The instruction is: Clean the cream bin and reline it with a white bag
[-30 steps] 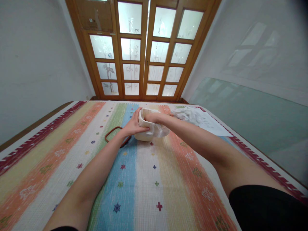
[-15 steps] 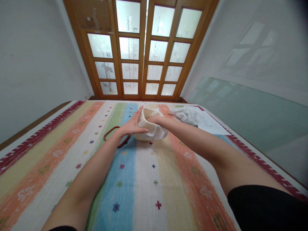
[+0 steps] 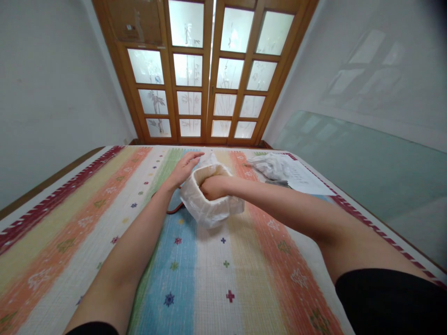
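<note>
A white bag-like pouch [image 3: 209,211] with a wide round mouth and a pale lining stands tilted near the middle of the table. My right hand [image 3: 213,187] reaches into its mouth; its fingertips are hidden inside. Just left of the pouch's rim, my left hand [image 3: 185,168] has its fingers extended and holds nothing. Beneath my left wrist and partly behind the pouch lies a reddish-brown loop handle [image 3: 175,209].
The striped tablecloth [image 3: 209,288] covers the table. At the back right, crumpled clear plastic [image 3: 270,166] and a dark grey item [image 3: 278,183] lie on a printed white sheet [image 3: 307,179]. A glass panel [image 3: 366,163] leans along the right wall.
My left hand has let go of the pouch's rim and moved left. The pouch has shifted left and toward me, its mouth now facing up more, with my right hand still inside.
</note>
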Demonstrator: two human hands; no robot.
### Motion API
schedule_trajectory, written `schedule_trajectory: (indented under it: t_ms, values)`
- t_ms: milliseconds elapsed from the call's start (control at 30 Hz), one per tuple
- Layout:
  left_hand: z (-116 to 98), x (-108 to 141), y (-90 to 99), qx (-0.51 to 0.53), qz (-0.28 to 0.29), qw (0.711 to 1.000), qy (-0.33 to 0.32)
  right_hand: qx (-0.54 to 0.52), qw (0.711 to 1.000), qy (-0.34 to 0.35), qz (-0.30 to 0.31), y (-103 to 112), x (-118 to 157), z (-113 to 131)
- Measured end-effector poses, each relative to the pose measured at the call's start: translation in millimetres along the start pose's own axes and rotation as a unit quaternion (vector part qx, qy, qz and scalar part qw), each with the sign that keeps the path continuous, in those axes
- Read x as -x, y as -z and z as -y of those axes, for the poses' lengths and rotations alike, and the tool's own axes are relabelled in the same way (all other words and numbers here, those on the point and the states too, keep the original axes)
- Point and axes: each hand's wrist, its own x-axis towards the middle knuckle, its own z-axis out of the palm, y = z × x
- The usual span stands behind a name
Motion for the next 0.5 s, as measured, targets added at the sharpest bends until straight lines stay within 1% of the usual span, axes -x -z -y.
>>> schedule_trajectory:
  t_ms: [67,100,200,267,367,433,500]
  values:
    - [-4,-1,0.6,0.02,0.027,0.999,-0.033,0.045,0.999,0.015,0.016,1,2,8]
    - [-8,-1,1.4,0.029,0.046,0.998,-0.042,0.051,0.999,0.011,0.016,0,2,11]
    - [-20,1,2.5,0.067,0.116,0.99,-0.032,0.058,0.998,0.002,0.012,-2,4,16]
    - [-24,4,0.3,0.106,0.152,0.983,0.002,0.048,0.999,0.002,0.003,-3,5,16]
    - [-22,11,-8.4,0.182,0.176,0.965,0.064,0.014,1.0,-0.006,-0.012,-3,7,15]
    - [-17,16,-16.3,0.25,0.181,0.945,0.111,-0.005,1.0,-0.006,-0.014,-1,9,14]
    - [-10,20,-23.0,0.311,0.192,0.914,0.177,-0.033,0.999,-0.007,-0.019,0,10,13]
